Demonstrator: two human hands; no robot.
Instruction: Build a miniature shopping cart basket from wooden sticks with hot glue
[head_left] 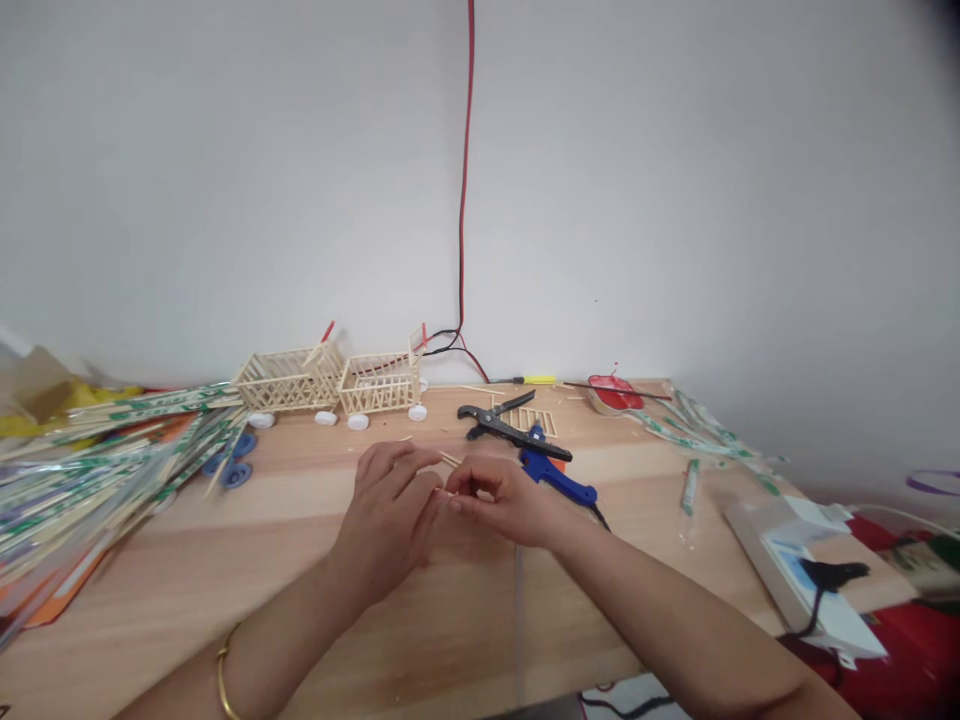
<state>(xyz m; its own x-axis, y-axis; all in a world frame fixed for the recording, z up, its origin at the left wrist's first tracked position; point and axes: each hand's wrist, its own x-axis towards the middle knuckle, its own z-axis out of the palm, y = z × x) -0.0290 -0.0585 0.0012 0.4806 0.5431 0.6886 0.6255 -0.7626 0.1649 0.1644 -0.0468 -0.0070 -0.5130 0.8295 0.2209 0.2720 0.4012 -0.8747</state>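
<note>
Over the middle of the table my left hand (394, 510) and my right hand (504, 497) meet at their fingertips. My right thumb and index finger are pinched together on a tiny pale piece, too small to name. The left fingers are closed against it from the other side, and they hide most of it. Thin wooden sticks (450, 460) show just behind the fingertips; whether a hand touches them cannot be told. Beyond my right hand lie a black-handled cutter (514, 430), a blue glue gun (556, 478) and a small ladder-like wooden frame (534, 418).
Two stick-built carts, one larger (289, 380) and one smaller (380, 382), stand near the wall on white wheels. Bundles of wrapped sticks (82, 490) and blue wheels (236, 472) lie left. A red dish (613, 393), torn wrappers (705, 430) and a white box (806, 575) are right.
</note>
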